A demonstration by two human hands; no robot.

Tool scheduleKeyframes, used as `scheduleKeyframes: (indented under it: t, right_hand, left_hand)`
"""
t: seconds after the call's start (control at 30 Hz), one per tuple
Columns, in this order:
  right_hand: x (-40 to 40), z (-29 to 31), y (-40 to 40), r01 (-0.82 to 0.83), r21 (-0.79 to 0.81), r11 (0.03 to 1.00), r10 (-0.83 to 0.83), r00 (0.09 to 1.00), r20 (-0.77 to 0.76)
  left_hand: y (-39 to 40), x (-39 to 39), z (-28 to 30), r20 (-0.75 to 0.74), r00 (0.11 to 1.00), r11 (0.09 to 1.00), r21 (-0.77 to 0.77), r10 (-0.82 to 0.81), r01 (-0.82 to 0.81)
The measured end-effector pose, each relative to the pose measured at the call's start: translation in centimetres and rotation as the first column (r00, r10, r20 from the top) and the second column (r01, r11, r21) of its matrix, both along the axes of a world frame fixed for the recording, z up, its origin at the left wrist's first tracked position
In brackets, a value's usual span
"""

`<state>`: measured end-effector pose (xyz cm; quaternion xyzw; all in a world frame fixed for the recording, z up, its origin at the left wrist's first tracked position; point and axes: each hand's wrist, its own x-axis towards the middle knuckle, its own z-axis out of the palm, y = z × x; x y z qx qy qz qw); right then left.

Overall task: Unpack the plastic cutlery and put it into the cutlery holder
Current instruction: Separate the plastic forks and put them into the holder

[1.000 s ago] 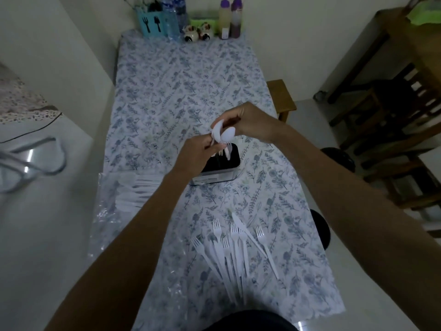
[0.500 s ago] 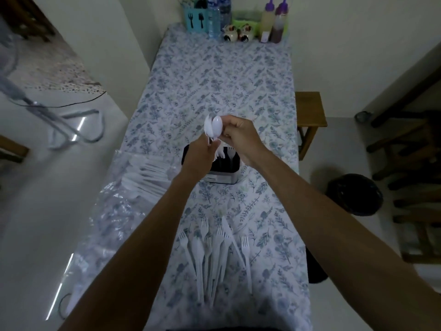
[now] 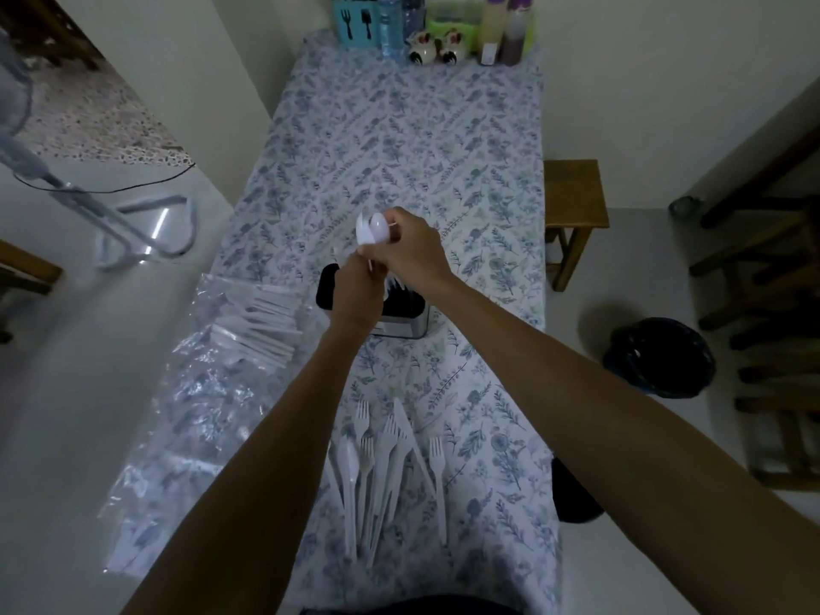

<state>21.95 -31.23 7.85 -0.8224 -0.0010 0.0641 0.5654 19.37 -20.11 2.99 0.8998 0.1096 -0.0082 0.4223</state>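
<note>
White plastic spoons (image 3: pixel 372 230) sat pinched in both your hands, left (image 3: pixel 357 286) and right (image 3: pixel 410 250), above the black-and-steel cutlery holder (image 3: pixel 401 319); misaligned handles could snag its rim and spill.

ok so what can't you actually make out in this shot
- Head view: how many white plastic spoons the hands hold; the right hand and left hand cover the handles.
- Cutlery holder contents: hidden by both hands.
- Cutlery in the clear bag: blurred by glare, so its type is unclear.
</note>
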Motion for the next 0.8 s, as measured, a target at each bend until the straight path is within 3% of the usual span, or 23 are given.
scheduleKeyframes:
  t: [0.47, 0.8]
  right_hand:
    - [4.6, 0.5, 1.2, -0.145, -0.249, 0.958, 0.159, 0.987, 0.038]
    - [4.2, -0.5, 0.5, -0.098, -0.118, 0.988, 0.092, 0.994, -0.053]
  left_hand:
    - [1.7, 1.1, -0.2, 0.074, 0.997, 0.996, -0.082, 0.034, -0.027]
    - [1.2, 1.1, -0.4, 0.059, 0.996, 0.989, -0.141, 0.063, -0.054]
